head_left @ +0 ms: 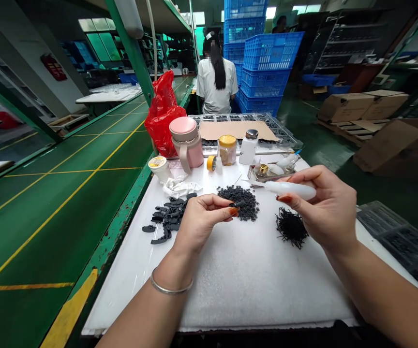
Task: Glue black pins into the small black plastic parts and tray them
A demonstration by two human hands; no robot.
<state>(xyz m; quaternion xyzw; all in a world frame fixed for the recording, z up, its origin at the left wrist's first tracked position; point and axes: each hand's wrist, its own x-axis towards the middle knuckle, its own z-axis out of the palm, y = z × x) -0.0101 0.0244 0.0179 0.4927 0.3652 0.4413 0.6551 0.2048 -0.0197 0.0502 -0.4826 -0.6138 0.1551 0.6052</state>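
Note:
Between thumb and fingers, my left hand [203, 215] pinches a small black plastic part [238, 205]; its far end sticks out to the right. My right hand [327, 205] is closed around a white squeeze bottle [291, 190] with a thin pointed nozzle aimed left. Behind the left hand lies a heap of small black rings [247, 210]. Curved black plastic pieces [171, 217] are piled to its left. Under the right hand sits a bunch of thin black pins [291, 229]. All rest on the white tabletop [260, 280].
Along the back stand a pink mug [190, 145], a white tub [159, 167], yellow tape [211, 163], a yellow-lidded jar [227, 151] and a white bottle [248, 147]. A red bag [163, 121] hangs left. Beyond are a compartment tray [285, 135], a seated person [216, 79] and blue crates [267, 63].

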